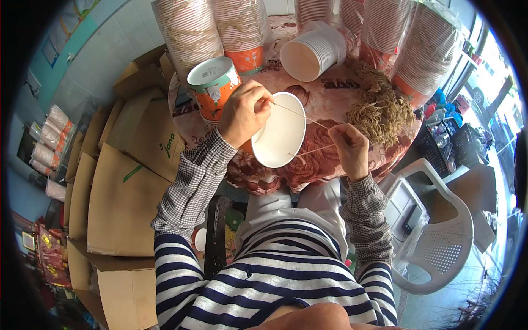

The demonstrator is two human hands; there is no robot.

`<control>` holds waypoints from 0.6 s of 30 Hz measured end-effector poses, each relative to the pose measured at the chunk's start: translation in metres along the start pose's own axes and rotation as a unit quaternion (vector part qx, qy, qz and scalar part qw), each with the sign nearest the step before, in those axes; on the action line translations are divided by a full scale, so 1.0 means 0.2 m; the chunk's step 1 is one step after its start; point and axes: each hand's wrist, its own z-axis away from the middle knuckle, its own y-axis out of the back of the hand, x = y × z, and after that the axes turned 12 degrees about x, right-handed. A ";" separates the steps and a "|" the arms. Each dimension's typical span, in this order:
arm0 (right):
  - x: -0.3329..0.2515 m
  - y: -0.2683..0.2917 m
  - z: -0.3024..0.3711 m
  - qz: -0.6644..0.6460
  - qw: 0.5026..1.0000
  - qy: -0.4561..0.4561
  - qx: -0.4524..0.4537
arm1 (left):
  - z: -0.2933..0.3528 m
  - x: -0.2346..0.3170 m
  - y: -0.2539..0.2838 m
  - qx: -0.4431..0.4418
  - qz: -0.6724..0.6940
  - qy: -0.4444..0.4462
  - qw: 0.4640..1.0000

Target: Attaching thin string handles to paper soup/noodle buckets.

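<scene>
A paper cup [279, 135] with a white inside lies tilted at the table's near edge, its mouth facing me. Thin brown twine [307, 118] stretches across that mouth between my hands, and another length runs from the cup's lower rim to my right side. My left hand [247, 113] is closed in a pinch on the twine at the cup's upper left rim. To the right of the cup, my right hand [350, 148] pinches the twine too. What keeps the twine at the lower rim is too small to make out.
A patterned cloth covers the round table [253, 176]. Behind my left hand stands an orange and green cup [214, 91]. Tall cup stacks [187, 41] line the back. A heap of twine [382, 115] lies right. Cardboard boxes [126, 203] stand left, a white plastic chair [440, 247] right.
</scene>
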 end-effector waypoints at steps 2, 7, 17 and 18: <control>-0.06 -0.01 0.01 0.012 0.999 0.031 0.006 | 0.02 0.01 0.01 0.000 0.025 0.064 0.998; -0.25 -0.08 0.15 0.031 0.991 0.116 -0.056 | 0.02 -0.02 0.02 0.028 0.010 0.068 0.997; -0.40 -0.13 0.14 0.008 0.991 0.074 -0.108 | 0.07 -0.08 0.08 0.054 0.041 0.162 0.985; -0.38 -0.13 0.11 -0.034 0.992 0.042 -0.117 | 0.08 -0.08 0.09 0.069 0.014 0.122 0.990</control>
